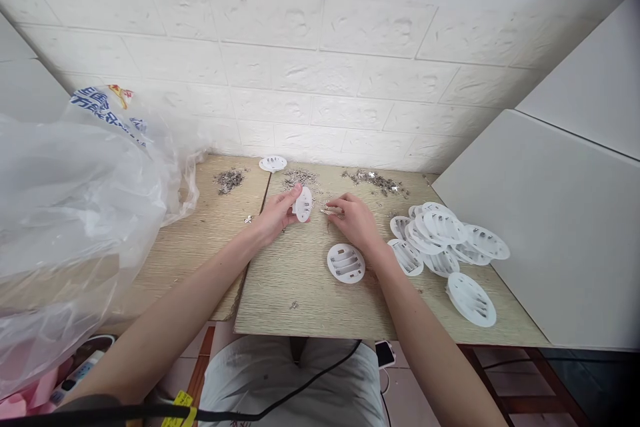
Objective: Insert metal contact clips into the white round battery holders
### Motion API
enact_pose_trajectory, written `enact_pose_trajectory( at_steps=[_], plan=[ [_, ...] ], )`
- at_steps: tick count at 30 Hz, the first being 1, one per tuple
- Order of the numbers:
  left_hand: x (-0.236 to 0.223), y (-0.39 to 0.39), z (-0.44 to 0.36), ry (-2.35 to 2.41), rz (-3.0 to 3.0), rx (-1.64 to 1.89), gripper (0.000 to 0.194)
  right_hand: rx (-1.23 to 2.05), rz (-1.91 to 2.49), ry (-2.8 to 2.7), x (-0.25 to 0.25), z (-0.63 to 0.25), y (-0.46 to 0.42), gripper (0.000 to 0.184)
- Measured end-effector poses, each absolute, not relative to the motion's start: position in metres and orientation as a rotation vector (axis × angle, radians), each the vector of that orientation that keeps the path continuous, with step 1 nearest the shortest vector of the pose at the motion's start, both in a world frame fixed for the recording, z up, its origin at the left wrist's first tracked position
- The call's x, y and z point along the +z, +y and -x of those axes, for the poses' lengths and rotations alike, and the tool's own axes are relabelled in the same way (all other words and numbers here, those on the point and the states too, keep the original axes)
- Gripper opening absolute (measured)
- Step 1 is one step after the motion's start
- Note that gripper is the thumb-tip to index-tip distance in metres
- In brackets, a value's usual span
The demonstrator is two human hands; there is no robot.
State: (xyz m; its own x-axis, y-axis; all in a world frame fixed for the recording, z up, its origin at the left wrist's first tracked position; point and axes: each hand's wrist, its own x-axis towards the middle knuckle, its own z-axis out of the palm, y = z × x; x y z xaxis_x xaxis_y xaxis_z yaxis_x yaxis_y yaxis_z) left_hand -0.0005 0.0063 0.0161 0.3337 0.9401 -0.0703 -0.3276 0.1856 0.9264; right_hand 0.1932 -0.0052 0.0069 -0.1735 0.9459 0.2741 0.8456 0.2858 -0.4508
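My left hand is closed around a round white plastic battery holder, held on edge above the wooden table. My right hand rests just to its right, its fingertips pinched on a small metal contact piece on the table. Another white battery holder lies flat near my right wrist. A heap of several more white holders lies to the right, and one holder sits apart near the front edge.
Piles of small metal contacts lie along the back of the table, near a lone white holder. A large clear plastic bag fills the left side. A white panel bounds the right. A white brick wall stands behind.
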Motion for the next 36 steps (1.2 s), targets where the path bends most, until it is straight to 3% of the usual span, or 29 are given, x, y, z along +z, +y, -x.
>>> enact_pose_trajectory(
  at_steps=[6, 14, 20, 27, 36],
  plan=[
    [0.014, 0.008, 0.002, 0.785, -0.942, 1.022, 0.043, 0.437, 1.297, -2.122, 0.014, -0.187, -0.009, 0.027],
    [0.01, 0.009, 0.002, 0.793, -0.972, 1.011, 0.044, 0.269, 1.34, -2.207, 0.01, -0.18, -0.012, 0.026],
    [0.011, 0.009, 0.002, 0.82, -0.949, 1.016, 0.044, 0.349, 1.222, -1.849, 0.012, -0.179, -0.01, 0.018],
    [0.014, 0.006, 0.0, 0.784, -0.916, 1.071, 0.043, 0.773, 1.02, -1.337, 0.022, -0.175, -0.013, 0.031],
    [0.013, 0.006, -0.001, 0.697, -0.894, 1.104, 0.038, 0.797, 1.04, -1.511, 0.01, -0.167, -0.014, 0.032]
  ],
)
